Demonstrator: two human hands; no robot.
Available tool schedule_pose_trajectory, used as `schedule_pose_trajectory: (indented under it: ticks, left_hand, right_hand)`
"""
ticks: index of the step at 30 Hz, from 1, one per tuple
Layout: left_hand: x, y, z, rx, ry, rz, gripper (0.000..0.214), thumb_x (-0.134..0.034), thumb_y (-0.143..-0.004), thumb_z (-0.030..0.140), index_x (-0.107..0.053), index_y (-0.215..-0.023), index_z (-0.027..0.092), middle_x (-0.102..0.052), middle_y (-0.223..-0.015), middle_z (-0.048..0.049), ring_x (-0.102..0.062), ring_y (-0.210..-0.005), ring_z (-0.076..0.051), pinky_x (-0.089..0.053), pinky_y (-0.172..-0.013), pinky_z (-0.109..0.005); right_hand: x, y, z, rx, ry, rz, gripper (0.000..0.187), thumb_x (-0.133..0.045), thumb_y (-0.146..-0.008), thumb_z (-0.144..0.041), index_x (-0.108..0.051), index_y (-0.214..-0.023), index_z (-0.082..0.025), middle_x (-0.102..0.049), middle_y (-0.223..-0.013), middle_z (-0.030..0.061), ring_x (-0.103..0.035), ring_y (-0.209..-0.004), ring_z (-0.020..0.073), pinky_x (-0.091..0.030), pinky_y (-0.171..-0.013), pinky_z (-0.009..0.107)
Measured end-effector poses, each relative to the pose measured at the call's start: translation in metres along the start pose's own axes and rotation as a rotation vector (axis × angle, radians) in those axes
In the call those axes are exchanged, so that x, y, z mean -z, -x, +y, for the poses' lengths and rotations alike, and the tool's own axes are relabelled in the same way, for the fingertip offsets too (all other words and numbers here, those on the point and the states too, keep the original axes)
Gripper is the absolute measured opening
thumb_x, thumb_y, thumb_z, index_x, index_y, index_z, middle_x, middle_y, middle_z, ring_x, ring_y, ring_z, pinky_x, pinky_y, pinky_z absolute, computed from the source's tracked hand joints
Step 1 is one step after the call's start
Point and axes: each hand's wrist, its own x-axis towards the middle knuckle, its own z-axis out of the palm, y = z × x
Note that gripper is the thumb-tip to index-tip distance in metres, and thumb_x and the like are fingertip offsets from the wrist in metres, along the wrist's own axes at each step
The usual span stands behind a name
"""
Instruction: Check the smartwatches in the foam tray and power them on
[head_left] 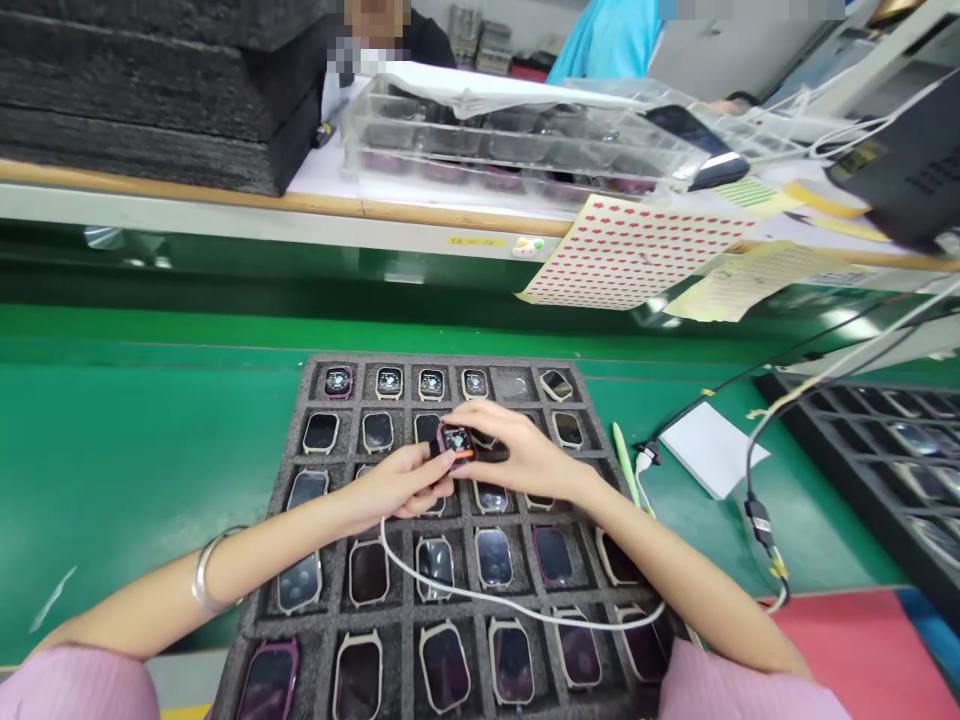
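Note:
A smartwatch point(456, 438) with a lit screen and a purple case is held between both hands above a grey foam tray point(465, 372). My left hand point(411, 482) pinches its left side, thumb at the lower edge of the screen. My right hand point(517, 452) curls around its right side, fingers over the top. A white cable point(480, 597) loops from beneath my left hand across the tray toward my right forearm. Watches without straps sit in the tray's compartments, such as a purple-framed watch point(553, 555). Several in the back row, like this watch point(389, 382), have lit screens.
On the right lie a green pen point(624, 462), a white pad point(712, 450), cables point(759, 522) and a second watch tray point(889, 440). A shelf behind holds black foam blocks point(142, 100) and clear plastic trays point(517, 140). A dotted sheet point(637, 255) hangs there. People are beyond.

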Motion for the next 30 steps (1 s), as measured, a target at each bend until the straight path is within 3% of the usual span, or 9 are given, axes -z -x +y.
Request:
schedule_pose_trajectory:
  ticks: [3,5,8,12,17,21,24,27,30]
  left_hand:
    - [0.001,0.002,0.004,0.076,0.092,0.031,0.044,-0.061,-0.079,0.056,-0.039,-0.079,0.018,-0.051,-0.071,0.0042,-0.023,-0.038,0.002,-0.008,-0.036,-0.015]
    - [0.001,0.003,0.005,0.075,0.086,0.072,0.044,-0.061,-0.079,0.055,-0.038,-0.077,0.018,-0.053,-0.072,0.0030,-0.023,-0.039,0.002,-0.007,-0.036,-0.015]
    - [-0.002,0.001,0.007,0.066,0.035,0.099,0.042,-0.060,-0.079,0.055,-0.040,-0.077,0.018,-0.058,-0.070,0.0010,-0.027,-0.038,0.000,-0.012,-0.035,-0.015]
    - [-0.012,-0.001,0.015,0.070,-0.028,0.131,0.040,-0.064,-0.076,0.052,-0.049,-0.078,0.014,-0.065,-0.082,-0.0082,-0.049,-0.050,-0.006,-0.034,-0.040,-0.018]
    - [-0.029,-0.008,0.023,0.045,0.026,0.119,0.028,-0.067,-0.075,0.035,-0.056,-0.083,0.011,-0.066,-0.090,-0.0111,-0.062,-0.075,-0.015,-0.048,-0.063,-0.026]
    - [-0.034,-0.019,0.015,0.015,0.106,0.086,0.029,-0.071,-0.065,0.011,-0.059,-0.091,0.010,-0.067,-0.095,-0.0106,-0.063,-0.092,-0.018,-0.047,-0.084,-0.030]
    - [-0.031,-0.025,0.006,-0.045,0.124,0.071,0.038,-0.071,-0.060,0.005,-0.059,-0.096,0.011,-0.068,-0.098,-0.0106,-0.063,-0.094,-0.020,-0.046,-0.089,-0.035]
    - [-0.028,-0.027,0.000,-0.095,0.090,0.055,0.037,-0.073,-0.062,0.006,-0.060,-0.097,0.011,-0.068,-0.097,-0.0099,-0.064,-0.092,-0.020,-0.046,-0.090,-0.037]
    - [-0.028,-0.026,-0.004,-0.147,0.071,0.047,0.043,-0.077,-0.060,0.008,-0.060,-0.099,0.012,-0.068,-0.101,-0.0096,-0.064,-0.092,-0.020,-0.046,-0.090,-0.038]
  right_hand:
    - [0.031,0.005,0.036,-0.098,0.086,0.180,0.038,-0.067,-0.085,-0.036,-0.058,-0.118,-0.020,-0.060,-0.114,0.0092,-0.057,-0.106,0.0256,-0.046,-0.095,0.044]
    - [0.049,0.011,0.062,-0.159,0.247,0.233,0.038,-0.066,-0.085,-0.039,-0.059,-0.117,-0.021,-0.061,-0.114,0.0104,-0.055,-0.108,0.0283,-0.043,-0.097,0.049]
    - [0.068,0.022,0.086,-0.160,0.308,0.134,0.036,-0.065,-0.084,-0.039,-0.062,-0.115,-0.021,-0.062,-0.116,0.0110,-0.054,-0.110,0.0307,-0.042,-0.097,0.052]
    - [0.096,0.037,0.092,-0.210,0.373,-0.019,0.032,-0.059,-0.086,-0.032,-0.064,-0.116,-0.022,-0.053,-0.128,0.0109,-0.050,-0.118,0.0305,-0.040,-0.101,0.050]
    - [0.118,0.047,0.104,-0.328,0.416,-0.172,0.041,-0.067,-0.071,-0.023,-0.067,-0.112,-0.021,-0.057,-0.101,0.0086,-0.061,-0.091,0.0273,-0.053,-0.084,0.043]
    - [0.119,0.045,0.105,-0.359,0.449,-0.152,0.041,-0.070,-0.068,-0.026,-0.068,-0.109,-0.020,-0.056,-0.099,0.0099,-0.060,-0.092,0.0304,-0.052,-0.083,0.047]
    - [0.110,0.040,0.079,-0.326,0.414,-0.024,0.039,-0.070,-0.074,-0.037,-0.065,-0.107,-0.018,-0.057,-0.113,0.0129,-0.056,-0.105,0.0329,-0.047,-0.092,0.049]
    - [0.081,0.036,0.036,-0.218,0.222,0.095,0.040,-0.069,-0.079,-0.038,-0.059,-0.114,-0.020,-0.061,-0.116,0.0095,-0.059,-0.106,0.0275,-0.048,-0.093,0.044]
    - [0.038,0.032,-0.001,-0.127,0.183,-0.020,0.038,-0.073,-0.077,-0.029,-0.058,-0.111,-0.019,-0.061,-0.121,0.0097,-0.058,-0.110,0.0274,-0.046,-0.095,0.043]
